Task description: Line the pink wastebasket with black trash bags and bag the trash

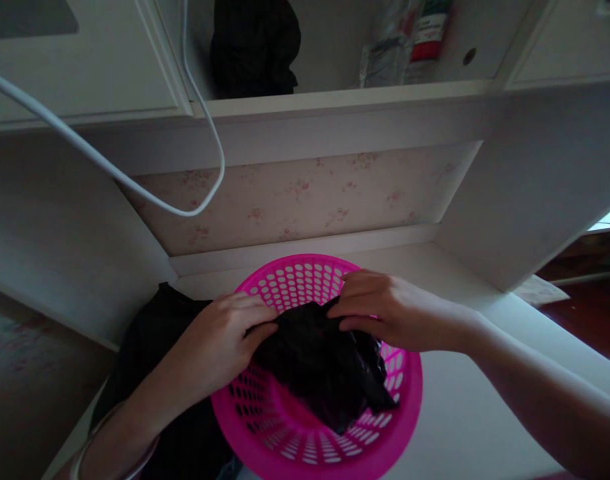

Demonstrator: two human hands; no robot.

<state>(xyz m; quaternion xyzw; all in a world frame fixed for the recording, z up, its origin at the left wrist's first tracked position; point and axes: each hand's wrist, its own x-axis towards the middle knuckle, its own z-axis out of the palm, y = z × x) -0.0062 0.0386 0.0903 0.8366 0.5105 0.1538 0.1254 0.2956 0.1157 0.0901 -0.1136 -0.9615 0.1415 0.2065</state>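
A black plastic bag [319, 360] hangs crumpled inside a bright pink basket [409, 407] with round and slotted holes. My left hand [239, 330] pinches the bag's upper left edge between thumb and fingers, over the basket's left side. On the other side, my right hand [372, 303] grips the bag's upper right edge, close to the basket's far rim. The bag's lower end droops toward the basket's right inner wall. Dark cloth or another black item [159, 320] lies left of the basket, partly behind my left forearm.
The basket stands on a white surface [465, 400] between upright side panels. A white cable [185, 212] loops down at the upper left. Above, an open shelf [335, 100] holds a black bundle [255, 47] and a bottle with a red and white label [429, 30].
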